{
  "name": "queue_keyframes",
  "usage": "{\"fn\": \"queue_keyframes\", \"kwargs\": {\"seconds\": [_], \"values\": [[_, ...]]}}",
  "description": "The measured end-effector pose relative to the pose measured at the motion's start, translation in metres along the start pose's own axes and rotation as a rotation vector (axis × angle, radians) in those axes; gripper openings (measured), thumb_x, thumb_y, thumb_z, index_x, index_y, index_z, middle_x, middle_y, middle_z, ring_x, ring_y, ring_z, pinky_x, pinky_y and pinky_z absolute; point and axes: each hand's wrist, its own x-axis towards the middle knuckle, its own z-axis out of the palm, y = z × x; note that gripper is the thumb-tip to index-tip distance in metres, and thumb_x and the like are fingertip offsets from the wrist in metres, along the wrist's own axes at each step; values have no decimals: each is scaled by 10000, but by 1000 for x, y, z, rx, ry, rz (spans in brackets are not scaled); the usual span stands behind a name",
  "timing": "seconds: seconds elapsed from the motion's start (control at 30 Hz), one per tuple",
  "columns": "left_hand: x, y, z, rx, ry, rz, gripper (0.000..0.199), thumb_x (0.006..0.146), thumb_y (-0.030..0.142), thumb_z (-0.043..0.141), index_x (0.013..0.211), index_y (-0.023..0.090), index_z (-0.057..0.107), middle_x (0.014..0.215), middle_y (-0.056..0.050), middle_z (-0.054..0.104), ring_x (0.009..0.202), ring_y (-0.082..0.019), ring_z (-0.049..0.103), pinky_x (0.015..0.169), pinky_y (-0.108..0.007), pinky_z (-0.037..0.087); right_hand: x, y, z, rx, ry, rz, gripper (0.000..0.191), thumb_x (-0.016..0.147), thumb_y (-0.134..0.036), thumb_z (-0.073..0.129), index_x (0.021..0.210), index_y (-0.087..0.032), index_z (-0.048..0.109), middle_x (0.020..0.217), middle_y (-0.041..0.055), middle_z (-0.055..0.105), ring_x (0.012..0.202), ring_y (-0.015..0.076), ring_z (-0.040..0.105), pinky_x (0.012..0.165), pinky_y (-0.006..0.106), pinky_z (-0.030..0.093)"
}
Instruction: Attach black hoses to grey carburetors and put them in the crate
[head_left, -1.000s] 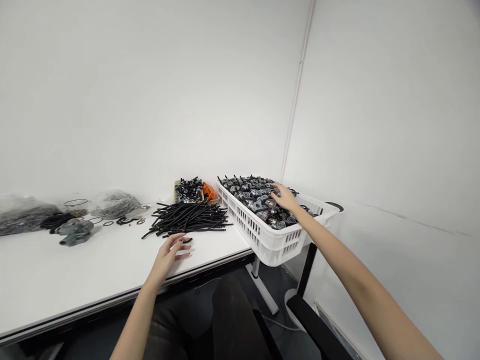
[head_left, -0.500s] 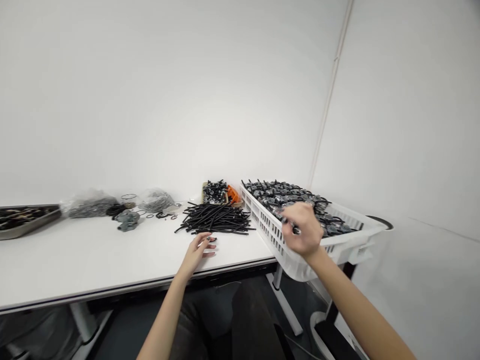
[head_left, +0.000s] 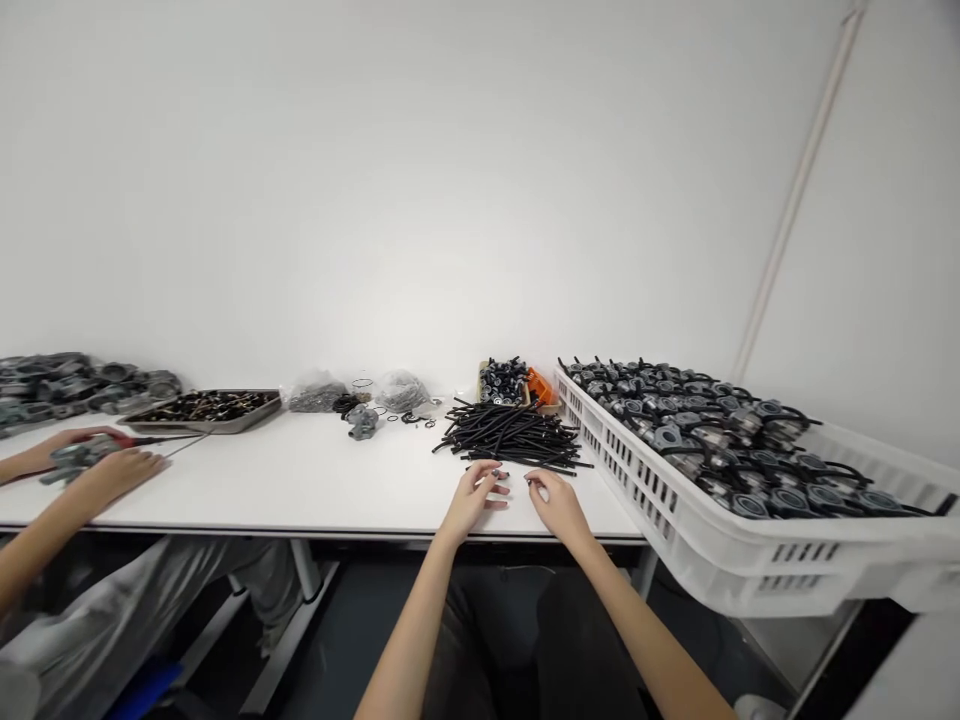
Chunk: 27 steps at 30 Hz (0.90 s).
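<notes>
My left hand (head_left: 471, 502) rests at the table's front edge, with a small black part (head_left: 504, 474) at its thumb and forefinger; the other fingers are loosely spread. Facing it, my right hand (head_left: 559, 505) is pinched at thumb and forefinger, with a tiny dark spot at the tips that I cannot make out. Just beyond both hands lies a heap of short black rubber hoses (head_left: 514, 432). A small bin of black and silver fittings (head_left: 504, 382) stands behind the heap, next to an orange container (head_left: 541, 388).
At the right, a white plastic basket (head_left: 720, 560) holds rows of grey metal assemblies (head_left: 675, 410) with black hoses. Leftward are a grey casting (head_left: 363, 422), plastic bags (head_left: 401, 390), rings and a metal tray (head_left: 247, 415). A co-worker's hands (head_left: 112, 480) hold a casting and a red-handled tool.
My right hand has come from over the basket down to the table, near my left hand. The view has swung left, bringing the co-worker's hands into sight. My left hand keeps its small black part.
</notes>
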Motion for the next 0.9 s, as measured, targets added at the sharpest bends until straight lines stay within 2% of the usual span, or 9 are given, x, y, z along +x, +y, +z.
{"fn": "queue_keyframes", "kwargs": {"seconds": [0.1, 0.23, 0.5, 0.67, 0.9], "values": [[0, 0, 1, 0, 10, 6, 438, 756, 487, 664, 1050, 180, 557, 1026, -110, 607, 802, -190, 650, 671, -370, 585, 3, 3, -3, 62, -20, 128, 212, 788, -176, 457, 861, -225, 650, 844, 53, 716, 796, 230, 673, 773, 364, 519], [0, 0, 2, 12, 28, -5, 448, 747, 493, 669, 1042, 173, 561, 1013, -112, 611, 787, -188, 649, 658, -367, 587, 5, 5, -5, 121, 33, 253, 182, 790, -224, 467, 845, -233, 640, 786, 40, 719, 746, 222, 686, 745, 348, 527], [-1, 6, 3, 63, 69, -10, 434, 753, 487, 648, 1041, 173, 564, 1007, -102, 603, 744, -158, 622, 614, -319, 580, 3, 2, -5, 81, 136, 313, 196, 777, -226, 461, 861, -239, 639, 720, 38, 705, 714, 232, 684, 711, 340, 513], [-1, 9, 5, 116, 96, -13, 422, 737, 490, 647, 1017, 182, 578, 963, -79, 597, 698, -144, 592, 544, -282, 554, 4, 3, -5, 126, 120, 309, 208, 786, -210, 444, 867, -235, 633, 699, 35, 709, 702, 227, 685, 687, 328, 514], [1, 8, 3, 186, 128, -3, 414, 729, 487, 642, 1014, 189, 601, 890, -42, 601, 598, -104, 504, 452, -195, 432, 6, -2, -7, 136, 154, 330, 198, 786, -175, 459, 832, -240, 639, 670, 19, 702, 660, 212, 678, 637, 293, 499]]}}
